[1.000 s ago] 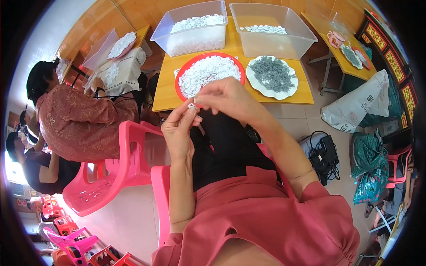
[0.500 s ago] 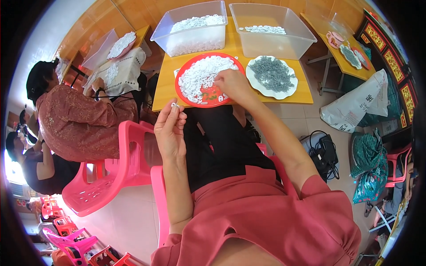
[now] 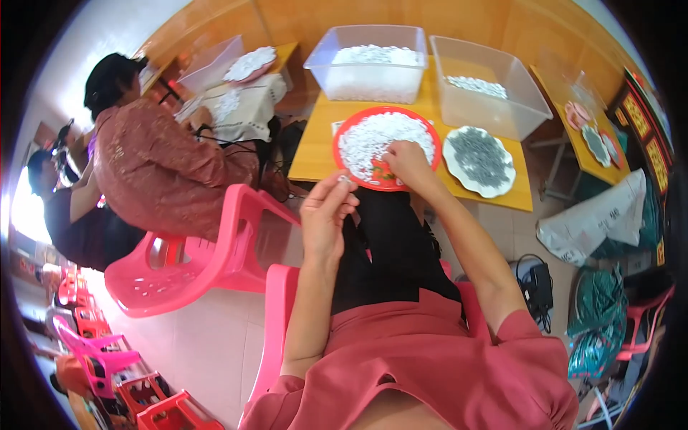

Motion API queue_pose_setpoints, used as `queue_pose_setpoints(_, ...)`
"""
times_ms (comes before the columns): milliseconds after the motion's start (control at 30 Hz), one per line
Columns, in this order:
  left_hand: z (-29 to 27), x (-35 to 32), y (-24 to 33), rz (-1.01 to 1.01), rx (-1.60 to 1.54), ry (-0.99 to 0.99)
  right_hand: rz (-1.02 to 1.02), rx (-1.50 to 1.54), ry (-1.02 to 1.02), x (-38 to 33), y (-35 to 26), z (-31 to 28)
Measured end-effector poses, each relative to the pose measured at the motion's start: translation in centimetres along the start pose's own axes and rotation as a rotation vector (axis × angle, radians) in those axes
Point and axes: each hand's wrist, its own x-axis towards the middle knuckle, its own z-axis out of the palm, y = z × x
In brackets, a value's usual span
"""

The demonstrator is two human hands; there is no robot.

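My left hand (image 3: 326, 218) is raised just in front of the table edge, thumb and fingertips pinched on a small white plastic piece (image 3: 344, 179). My right hand (image 3: 410, 166) reaches over the red plate (image 3: 380, 186), its fingers curled together among the loose white plastic pieces (image 3: 376, 132). Whatever those fingertips hold is hidden. Part of the plate's patterned bottom shows beside them. Right of this plate, a white scalloped plate (image 3: 500, 192) bears a heap of small grey pieces (image 3: 476, 156).
Two clear plastic bins (image 3: 365, 82) (image 3: 494, 107) with white pieces stand at the back of the yellow table (image 3: 315, 143). On my left, a person (image 3: 161, 158) sits by a pink chair (image 3: 208, 272). A white sack (image 3: 591, 226) and green bags (image 3: 598, 308) lie at right.
The whole view has shifted, so the table and both hands appear farther right. My left hand keeps its pinch; my right hand stays at the red plate, its fingers more curled.
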Motion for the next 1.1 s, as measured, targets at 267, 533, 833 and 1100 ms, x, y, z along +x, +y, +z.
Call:
queue_pose_setpoints(267,0.4,-1.0,0.8,-0.101,-0.043,-0.052,0.308,1.131,-0.124,-5.0,-10.4,-8.1)
queue_pose_setpoints(533,1.4,-1.6,0.7,-0.230,-0.572,-0.265,0.269,1.421,-0.333,-6.3,-13.0,-11.4)
queue_pose_setpoints(833,1.8,-2.4,0.9,-0.192,-0.581,-0.314,0.219,1.259,-0.285,-7.7,-13.8,-13.0)
queue_pose_setpoints(1100,2.6,-3.0,0.6,-0.187,-0.560,-0.325,0.139,1.173,-0.262,-8.0,-13.7,-12.0)
